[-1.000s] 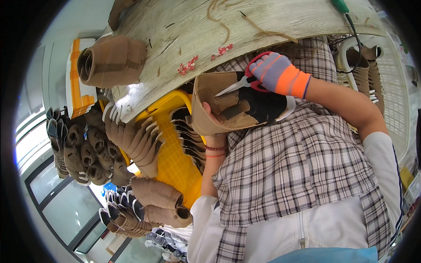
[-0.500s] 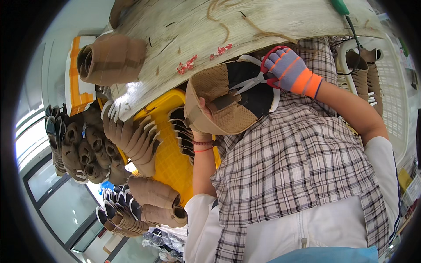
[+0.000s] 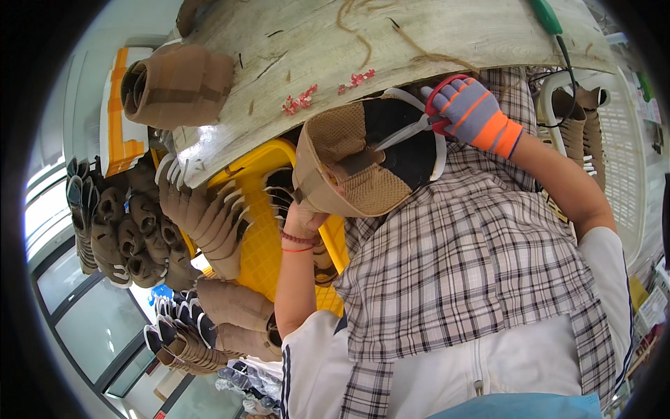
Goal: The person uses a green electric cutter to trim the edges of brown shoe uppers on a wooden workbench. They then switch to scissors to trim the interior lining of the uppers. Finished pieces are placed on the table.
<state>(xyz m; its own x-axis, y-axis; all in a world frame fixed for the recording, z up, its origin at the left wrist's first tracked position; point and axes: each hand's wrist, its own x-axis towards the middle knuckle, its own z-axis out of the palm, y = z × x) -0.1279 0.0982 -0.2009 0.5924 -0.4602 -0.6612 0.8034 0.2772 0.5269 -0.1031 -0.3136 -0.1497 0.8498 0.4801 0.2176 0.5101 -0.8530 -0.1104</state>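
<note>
A tan shoe upper (image 3: 314, 171) with mesh lining and a dark inner part lies tilted at the table's front edge, its opening toward me. My bare left hand (image 3: 306, 220) grips its lower left side; most of the fingers are hidden behind and inside it. My right hand (image 3: 474, 115), in a grey and orange glove, is closed round the red handles of a pair of scissors (image 3: 405, 133). Their blades reach into the upper's opening, with the tips near a tan flap in the middle. A white edging strip (image 3: 440, 157) runs along the upper's right rim.
On the wooden table (image 3: 279, 84) lie brown cord (image 3: 433, 56), red scraps (image 3: 300, 101) and a bundle of uppers (image 3: 179, 86). A yellow crate (image 3: 262, 258) and stacked uppers (image 3: 209, 220) stand to the left, a white basket (image 3: 624, 153) to the right. A green-handled tool (image 3: 546, 15) trails a cable.
My left hand and forearm have shifted left and down, with less of the fingers showing inside the upper. The scissors and right hand have moved slightly right.
</note>
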